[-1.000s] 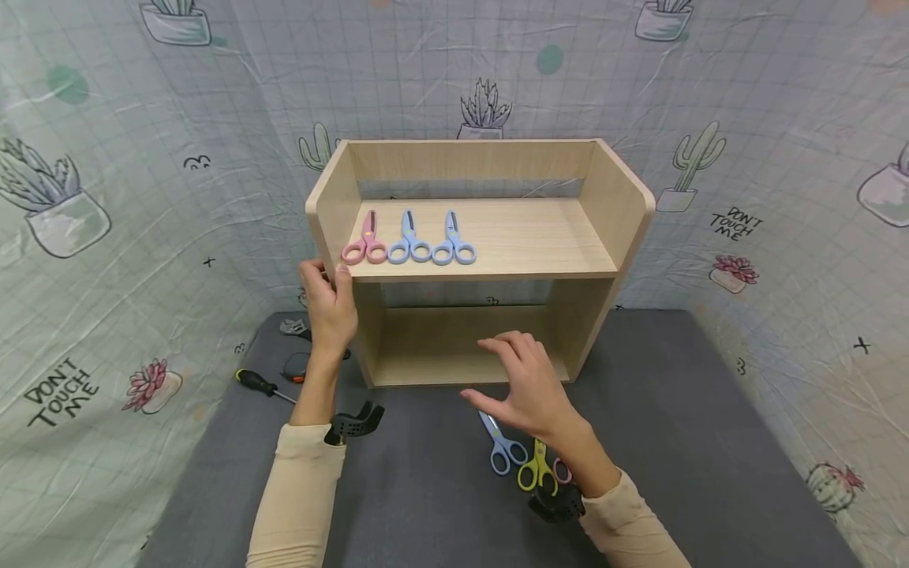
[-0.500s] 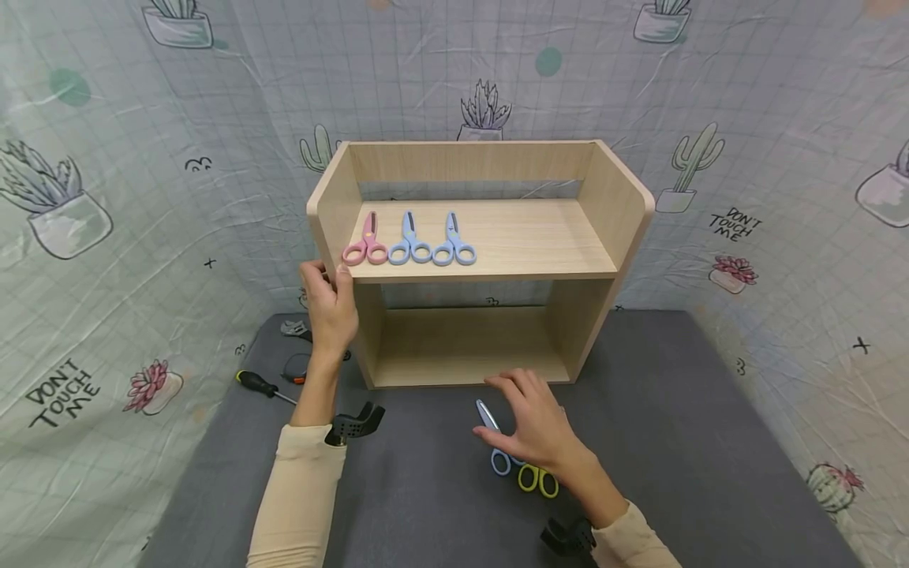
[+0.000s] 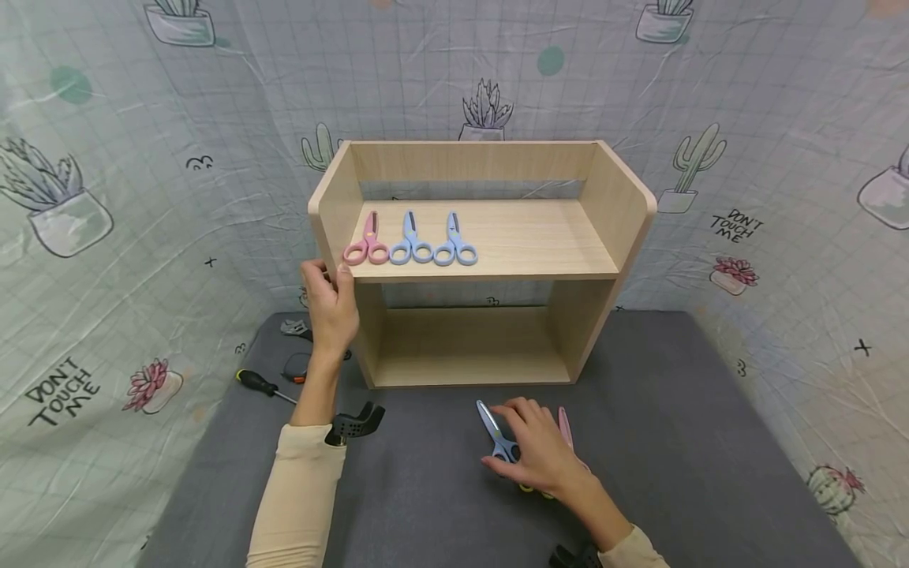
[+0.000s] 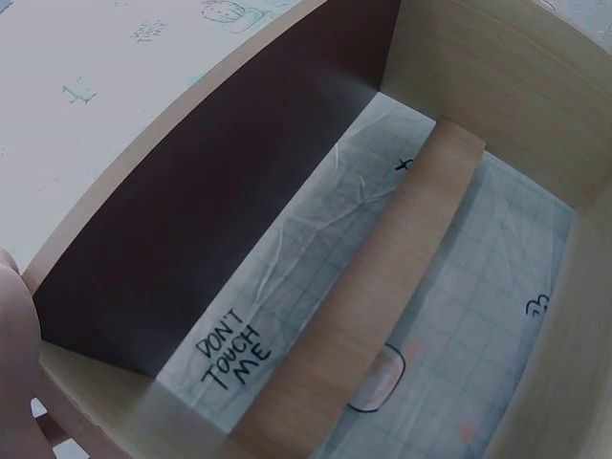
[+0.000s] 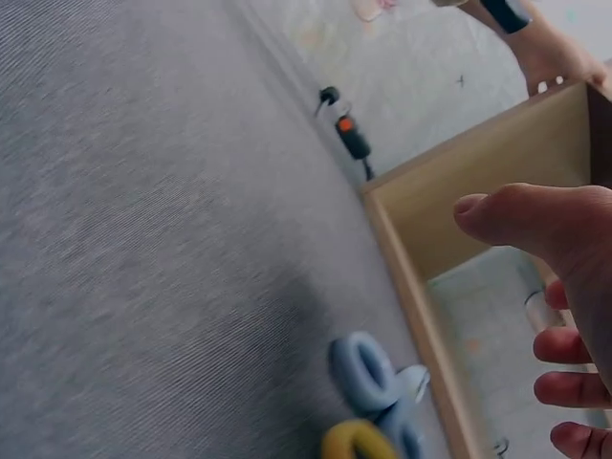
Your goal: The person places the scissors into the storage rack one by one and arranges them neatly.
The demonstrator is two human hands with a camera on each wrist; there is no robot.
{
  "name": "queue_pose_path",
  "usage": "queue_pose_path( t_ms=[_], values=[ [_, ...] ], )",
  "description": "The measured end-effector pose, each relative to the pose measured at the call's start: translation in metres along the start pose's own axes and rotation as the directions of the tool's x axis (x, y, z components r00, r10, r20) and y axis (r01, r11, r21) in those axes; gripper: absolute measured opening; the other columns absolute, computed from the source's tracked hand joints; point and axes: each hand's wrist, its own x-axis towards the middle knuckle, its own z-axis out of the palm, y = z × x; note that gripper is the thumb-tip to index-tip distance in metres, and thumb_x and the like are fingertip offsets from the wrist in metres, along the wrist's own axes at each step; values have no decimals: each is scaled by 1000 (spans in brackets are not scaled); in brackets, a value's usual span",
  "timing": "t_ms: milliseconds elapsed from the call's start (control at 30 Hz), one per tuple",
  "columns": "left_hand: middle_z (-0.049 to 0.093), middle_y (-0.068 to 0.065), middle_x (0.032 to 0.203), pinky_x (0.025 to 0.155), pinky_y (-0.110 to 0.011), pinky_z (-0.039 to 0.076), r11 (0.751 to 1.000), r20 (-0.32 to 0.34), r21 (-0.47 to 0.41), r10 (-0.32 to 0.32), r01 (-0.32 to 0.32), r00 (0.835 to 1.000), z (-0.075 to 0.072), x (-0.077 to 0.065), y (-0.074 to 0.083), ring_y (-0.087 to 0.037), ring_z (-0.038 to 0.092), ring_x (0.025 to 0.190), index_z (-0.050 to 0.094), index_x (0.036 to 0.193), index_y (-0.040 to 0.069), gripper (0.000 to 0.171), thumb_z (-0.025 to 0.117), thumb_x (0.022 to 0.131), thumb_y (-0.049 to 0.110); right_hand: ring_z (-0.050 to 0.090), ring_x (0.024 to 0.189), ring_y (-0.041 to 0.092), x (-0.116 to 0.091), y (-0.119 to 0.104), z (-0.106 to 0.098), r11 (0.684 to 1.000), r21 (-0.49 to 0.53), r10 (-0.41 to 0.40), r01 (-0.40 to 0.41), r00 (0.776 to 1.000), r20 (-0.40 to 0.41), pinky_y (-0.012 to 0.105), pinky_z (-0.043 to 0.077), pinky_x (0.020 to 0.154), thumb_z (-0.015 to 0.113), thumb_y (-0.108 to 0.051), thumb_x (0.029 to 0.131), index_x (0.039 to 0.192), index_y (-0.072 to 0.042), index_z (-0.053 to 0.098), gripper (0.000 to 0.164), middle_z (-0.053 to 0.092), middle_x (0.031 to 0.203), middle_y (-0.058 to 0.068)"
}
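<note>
My left hand [image 3: 331,312] grips the left side panel of a pale wooden two-tier shelf [image 3: 483,274] in the head view. Only a bit of that hand shows at the edge of the left wrist view. Over the table, my right hand [image 3: 536,450] hovers with thumb and fingers spread, holding nothing. Beneath and beside it lie blue scissors [image 3: 488,418], pink scissors [image 3: 565,426] and yellow scissors [image 3: 525,487], the last mostly hidden by the hand. One pink pair [image 3: 368,241] and two blue pairs, left [image 3: 409,239] and right [image 3: 454,241], lie in a row on the upper board.
Left of the shelf lie a black-and-yellow screwdriver [image 3: 257,383], an adjustable wrench [image 3: 294,327] and a dark tool with an orange part [image 3: 297,369], partly behind the left arm. A printed cloth [image 3: 241,197] hangs behind and around the grey table [image 3: 426,473].
My right hand has drawn back from in front of the lower shelf and come down over the scissors on the table. My left hand has stayed on the side panel.
</note>
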Motion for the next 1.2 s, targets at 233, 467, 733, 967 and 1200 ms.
queue_pose_path(
  t_ms=[233,467,733,967,1200],
  values=[
    [41,-24,107,76,-33,32,1000,4,10,-2,2,1000,0,-1,0,-16,39,89,37,112,-9,41,43,98,28,53,103,17,-14,7,10,999,-9,46,-46,998,43,35,42,84,79,-59,71,132,-17,61,76,59,117,-1],
    [41,-23,105,76,-32,32,1000,3,6,1,-1,1000,0,-1,-1,-15,38,88,38,113,-10,41,43,98,28,53,101,18,-24,13,17,997,-18,77,-76,995,61,37,42,83,80,-61,67,134,-17,61,82,59,114,-1],
    [41,-20,105,76,-31,32,1000,-3,-6,-2,2,1000,0,0,0,-12,38,89,38,114,-10,40,44,97,26,54,104,19,-32,14,21,993,-37,117,-113,984,133,37,41,82,80,-59,70,131,-14,62,78,59,115,0],
    [40,-17,103,75,-30,32,1000,-4,-6,-2,2,1000,0,1,0,-12,37,87,38,113,-9,40,43,98,27,53,97,17,-33,14,22,993,-62,106,-99,985,139,34,38,77,80,-54,74,119,-13,70,61,59,107,-2],
    [41,-19,105,76,-30,32,1000,-4,-5,-9,9,1000,0,0,1,-13,38,88,38,113,-9,40,44,97,27,54,97,17,-35,13,24,993,-60,109,-102,986,129,35,38,78,79,-53,73,114,-12,71,58,58,105,-3]
  ],
)
